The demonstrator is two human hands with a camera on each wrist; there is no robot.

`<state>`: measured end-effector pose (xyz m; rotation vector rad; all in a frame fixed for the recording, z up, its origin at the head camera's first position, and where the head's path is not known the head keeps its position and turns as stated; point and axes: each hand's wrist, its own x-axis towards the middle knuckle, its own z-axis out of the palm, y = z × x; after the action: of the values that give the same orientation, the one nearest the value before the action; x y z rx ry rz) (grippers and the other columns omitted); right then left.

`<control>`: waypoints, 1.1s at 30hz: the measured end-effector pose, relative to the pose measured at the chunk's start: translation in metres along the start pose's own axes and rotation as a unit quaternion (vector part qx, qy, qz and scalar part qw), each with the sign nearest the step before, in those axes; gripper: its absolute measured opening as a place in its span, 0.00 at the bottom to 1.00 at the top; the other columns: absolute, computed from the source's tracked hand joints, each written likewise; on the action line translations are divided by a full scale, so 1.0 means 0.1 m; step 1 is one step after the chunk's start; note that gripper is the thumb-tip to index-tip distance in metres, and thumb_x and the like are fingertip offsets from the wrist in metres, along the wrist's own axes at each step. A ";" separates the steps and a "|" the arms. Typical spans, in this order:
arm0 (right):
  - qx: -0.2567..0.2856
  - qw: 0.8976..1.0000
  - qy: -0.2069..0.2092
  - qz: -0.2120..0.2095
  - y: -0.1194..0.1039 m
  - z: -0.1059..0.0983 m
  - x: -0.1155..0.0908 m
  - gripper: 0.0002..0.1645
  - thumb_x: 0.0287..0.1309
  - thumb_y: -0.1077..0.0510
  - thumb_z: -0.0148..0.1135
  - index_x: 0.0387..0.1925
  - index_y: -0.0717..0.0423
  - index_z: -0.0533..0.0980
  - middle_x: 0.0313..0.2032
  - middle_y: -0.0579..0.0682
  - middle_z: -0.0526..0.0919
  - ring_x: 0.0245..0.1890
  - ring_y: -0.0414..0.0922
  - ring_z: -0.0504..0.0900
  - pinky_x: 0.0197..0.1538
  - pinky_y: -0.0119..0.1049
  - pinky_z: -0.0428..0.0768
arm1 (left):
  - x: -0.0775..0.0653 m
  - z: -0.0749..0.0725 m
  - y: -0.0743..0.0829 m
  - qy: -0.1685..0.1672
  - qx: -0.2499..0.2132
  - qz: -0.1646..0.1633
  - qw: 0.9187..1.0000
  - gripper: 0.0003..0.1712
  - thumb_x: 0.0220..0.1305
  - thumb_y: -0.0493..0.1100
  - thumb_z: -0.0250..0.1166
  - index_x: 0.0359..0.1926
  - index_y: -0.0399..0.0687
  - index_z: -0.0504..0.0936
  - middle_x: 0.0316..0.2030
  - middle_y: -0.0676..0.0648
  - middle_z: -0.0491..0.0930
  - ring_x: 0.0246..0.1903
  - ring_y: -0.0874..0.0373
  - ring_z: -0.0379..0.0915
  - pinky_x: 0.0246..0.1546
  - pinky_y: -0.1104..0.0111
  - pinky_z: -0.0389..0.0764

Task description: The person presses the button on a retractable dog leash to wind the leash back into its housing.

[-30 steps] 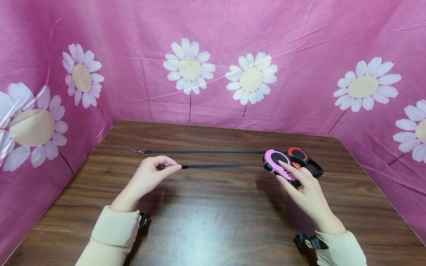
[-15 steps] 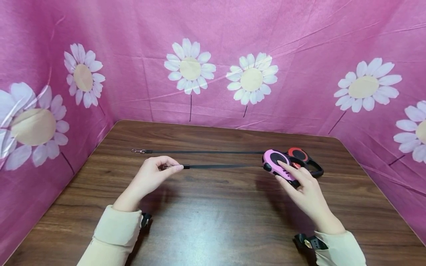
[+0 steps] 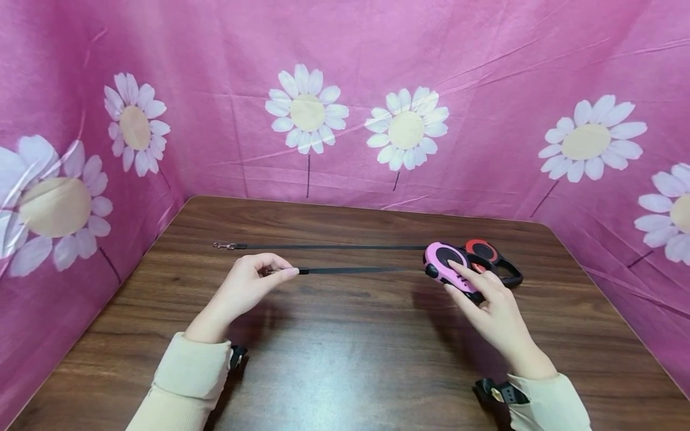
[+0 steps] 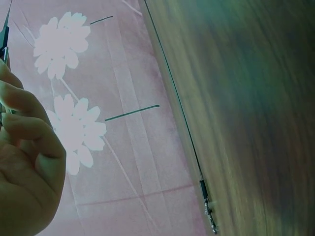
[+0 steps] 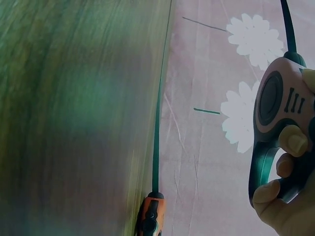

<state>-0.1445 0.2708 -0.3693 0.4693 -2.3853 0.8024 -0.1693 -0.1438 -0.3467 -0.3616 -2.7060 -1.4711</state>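
My right hand (image 3: 498, 311) grips a pink and black retractable dog leash (image 3: 442, 256), its fingers passing through the handle loop in the right wrist view. A flat black strap (image 3: 350, 270) runs from its casing leftward to my left hand (image 3: 245, 287), which pinches the clip end beside a black sleeve (image 3: 303, 271). Most of that metal clip is hidden by the fingers. Behind the pink one, a red and black retractable leash (image 5: 151, 216) lies on the table, partly covered in the head view. Its strap (image 3: 334, 246) is stretched out left to a metal snap hook (image 3: 222, 245).
The brown wooden table (image 3: 334, 359) has its far edge against a pink cloth (image 3: 345, 36) printed with large white daisies. More of this cloth hangs along both sides. Black wrist straps (image 3: 501, 392) sit at the cuffs of the light sleeves.
My left hand has shifted very slightly right, and the pink leash very slightly left. Both hands keep the same hold, and the red leash stays put.
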 end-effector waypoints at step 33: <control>-0.018 0.999 -0.020 -0.028 -0.09 0.05 0.01 0.33 0.45 0.65 0.76 0.56 0.48 0.81 0.27 0.42 0.71 0.30 0.33 0.62 0.30 0.26 0.61 | 0.05 0.13 0.10 -0.020 0.006 0.007 1.000 0.09 0.62 0.51 0.69 0.37 0.53 0.87 0.26 0.48 0.82 0.25 0.60 0.68 0.27 0.70 0.72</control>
<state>-0.1429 0.2610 -0.3684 0.5385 -2.4075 0.7293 -0.1708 -0.1272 -0.3447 -0.4132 -2.7351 -1.4596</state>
